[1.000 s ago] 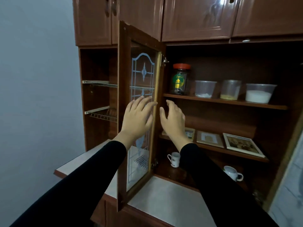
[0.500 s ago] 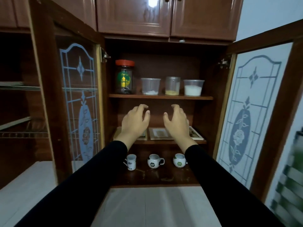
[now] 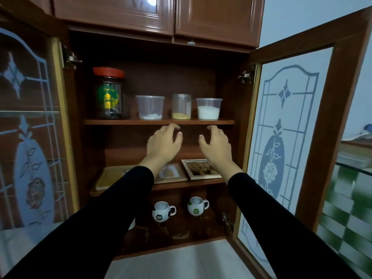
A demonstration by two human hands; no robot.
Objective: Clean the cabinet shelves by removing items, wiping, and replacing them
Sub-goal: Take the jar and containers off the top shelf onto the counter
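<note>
The open cabinet has a top shelf [image 3: 159,122] bearing a red-lidded jar [image 3: 109,93], a clear tub [image 3: 150,107] with a little white powder, a narrow container [image 3: 181,106] with yellow powder and a tub [image 3: 209,108] of white powder. My left hand [image 3: 163,144] and my right hand [image 3: 215,145] hover just below that shelf's front edge, fingers loosely curved, holding nothing. The middle shelf [image 3: 187,183] carries flat picture frames [image 3: 201,169]. Two small mugs [image 3: 162,211] stand on the bottom shelf [image 3: 181,236]; my left arm hides part of both lower shelves.
Both glass-paned doors stand wide open: the left door [image 3: 30,127] and the right door [image 3: 291,137]. A pale countertop [image 3: 181,262] runs in front of the cabinet. Closed upper cupboards [image 3: 161,15] sit above. A tiled surface lies at far right.
Both hands have risen from the middle-shelf level toward the top shelf's edge, and the view has moved closer to the cabinet. Both doors now stand open.
</note>
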